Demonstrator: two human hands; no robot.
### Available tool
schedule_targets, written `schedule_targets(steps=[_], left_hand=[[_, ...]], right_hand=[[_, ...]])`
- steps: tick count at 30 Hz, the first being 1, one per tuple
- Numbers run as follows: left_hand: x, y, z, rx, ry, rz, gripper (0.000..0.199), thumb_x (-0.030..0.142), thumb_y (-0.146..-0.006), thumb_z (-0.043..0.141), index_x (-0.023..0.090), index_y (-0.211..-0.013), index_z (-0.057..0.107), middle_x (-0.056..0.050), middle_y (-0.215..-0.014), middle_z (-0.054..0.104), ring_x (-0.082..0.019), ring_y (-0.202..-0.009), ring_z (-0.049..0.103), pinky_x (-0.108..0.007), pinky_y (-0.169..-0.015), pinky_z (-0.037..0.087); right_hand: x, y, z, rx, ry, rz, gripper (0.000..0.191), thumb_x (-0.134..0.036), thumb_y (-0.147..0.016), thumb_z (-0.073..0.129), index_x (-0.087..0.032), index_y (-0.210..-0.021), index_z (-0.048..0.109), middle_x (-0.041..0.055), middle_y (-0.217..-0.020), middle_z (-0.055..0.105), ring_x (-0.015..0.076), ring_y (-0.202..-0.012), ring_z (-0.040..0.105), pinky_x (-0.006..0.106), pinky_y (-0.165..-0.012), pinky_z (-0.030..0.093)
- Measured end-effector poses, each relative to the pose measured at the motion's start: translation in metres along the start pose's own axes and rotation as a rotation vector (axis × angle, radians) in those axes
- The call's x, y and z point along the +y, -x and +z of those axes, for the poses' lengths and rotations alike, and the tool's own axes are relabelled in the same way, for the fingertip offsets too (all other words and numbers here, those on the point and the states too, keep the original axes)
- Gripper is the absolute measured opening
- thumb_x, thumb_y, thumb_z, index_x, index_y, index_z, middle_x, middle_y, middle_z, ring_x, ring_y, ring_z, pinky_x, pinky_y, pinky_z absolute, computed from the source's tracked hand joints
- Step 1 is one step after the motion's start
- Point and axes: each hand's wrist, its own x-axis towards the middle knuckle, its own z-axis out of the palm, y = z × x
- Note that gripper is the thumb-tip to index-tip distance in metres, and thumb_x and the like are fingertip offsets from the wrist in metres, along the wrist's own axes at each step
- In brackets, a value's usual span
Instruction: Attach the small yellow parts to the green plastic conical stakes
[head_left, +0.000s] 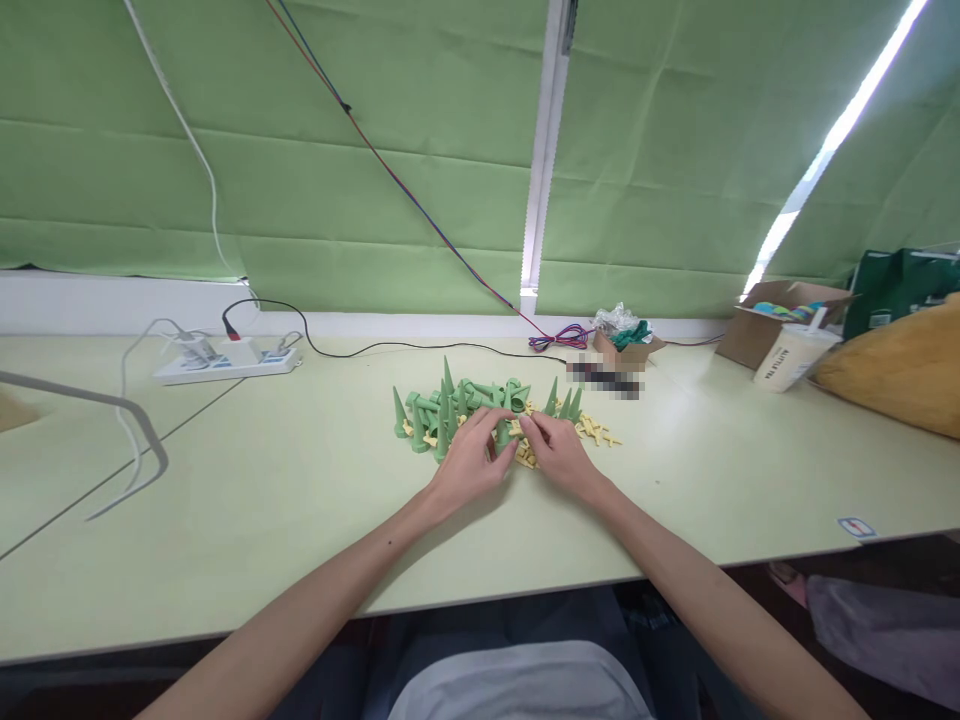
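My left hand (474,455) curves its fingers and thumb around a green cone-shaped spike (502,436) in the middle of the table. Close beside it, my right hand (561,452) pinches a small yellow plastic piece (516,428) against the spike's side; whether the two are joined is hidden by the fingers. Several green spikes (442,425) stand upright left of my hands, with more green pieces (487,392) lying in a heap behind them. Three or so spikes (564,403) stand beyond my right hand. Loose yellow pieces (598,430) lie right of it, and others are under my fingers.
A white power strip (229,360) with plugs and cables sits at the back left. Behind the heap is a small open carton (626,350) beside coiled wire (559,338). A drink cup (795,355), a larger cardboard box (757,325) and a yellow bag (896,370) stand far right.
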Motion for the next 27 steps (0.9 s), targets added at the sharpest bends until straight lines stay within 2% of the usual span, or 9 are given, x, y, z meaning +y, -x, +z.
schedule_targets(steps=[3,6,9,14,21,24,27], left_hand=[[-0.0005,-0.0005,0.0001,0.018,-0.011,-0.004,0.027,0.029,-0.088,0.053,0.020,-0.113,0.055,-0.005,-0.102,0.059,-0.012,-0.065,0.056,-0.029,-0.065,0.050],[-0.0024,-0.0010,0.0003,0.045,-0.027,-0.014,0.026,0.028,-0.088,0.053,0.020,-0.112,0.055,-0.005,-0.105,0.060,-0.012,-0.065,0.056,-0.029,-0.065,0.050],[-0.0037,-0.0010,0.0005,0.052,-0.030,-0.012,0.025,0.027,-0.088,0.053,0.020,-0.112,0.055,-0.005,-0.107,0.060,-0.012,-0.064,0.056,-0.030,-0.064,0.050],[-0.0022,-0.0005,0.0003,0.039,-0.025,-0.006,0.025,0.028,-0.087,0.053,0.020,-0.111,0.056,-0.005,-0.104,0.061,-0.012,-0.062,0.055,-0.029,-0.063,0.050],[-0.0001,0.0011,0.0005,0.005,-0.006,0.027,0.024,0.028,-0.088,0.052,0.022,-0.110,0.058,-0.004,-0.097,0.061,-0.012,-0.062,0.055,-0.029,-0.061,0.050],[-0.0008,0.0010,0.0009,0.003,-0.010,0.023,0.024,0.028,-0.088,0.052,0.021,-0.111,0.057,-0.004,-0.097,0.060,-0.013,-0.063,0.056,-0.029,-0.061,0.049],[-0.0017,0.0001,0.0004,0.026,-0.020,0.005,0.025,0.029,-0.088,0.053,0.021,-0.111,0.057,-0.005,-0.101,0.060,-0.012,-0.061,0.056,-0.029,-0.062,0.049]], right_hand=[[-0.0005,0.0000,-0.0004,0.024,-0.016,0.034,0.039,-0.042,-0.099,0.037,-0.022,-0.067,0.038,-0.0044,-0.055,0.041,0.0123,-0.050,0.037,0.026,-0.054,0.029],[-0.0044,0.0007,-0.0022,-0.002,-0.095,0.080,0.027,-0.044,-0.099,0.038,-0.022,-0.086,0.048,-0.0057,-0.055,0.047,0.0129,-0.048,0.043,0.025,-0.053,0.032],[-0.0084,0.0017,-0.0040,-0.066,-0.140,0.068,0.022,-0.042,-0.099,0.038,-0.022,-0.099,0.048,-0.0055,-0.056,0.051,0.0143,-0.049,0.048,0.025,-0.054,0.036],[-0.0080,0.0024,-0.0042,-0.101,-0.121,0.024,0.020,-0.037,-0.100,0.037,-0.022,-0.091,0.047,-0.0040,-0.060,0.052,0.0141,-0.052,0.048,0.025,-0.055,0.036],[-0.0003,0.0001,-0.0001,-0.039,0.037,-0.011,0.039,-0.040,-0.101,0.034,-0.022,-0.066,0.038,-0.0034,-0.056,0.043,0.0129,-0.050,0.038,0.027,-0.053,0.029],[-0.0005,-0.0002,-0.0002,-0.019,0.046,0.005,0.041,-0.041,-0.101,0.034,-0.022,-0.066,0.039,-0.0032,-0.055,0.043,0.0133,-0.049,0.039,0.027,-0.053,0.028],[-0.0044,0.0007,-0.0023,-0.049,-0.022,0.045,0.033,-0.042,-0.101,0.035,-0.022,-0.077,0.047,-0.0044,-0.053,0.046,0.0139,-0.048,0.043,0.026,-0.054,0.032]])
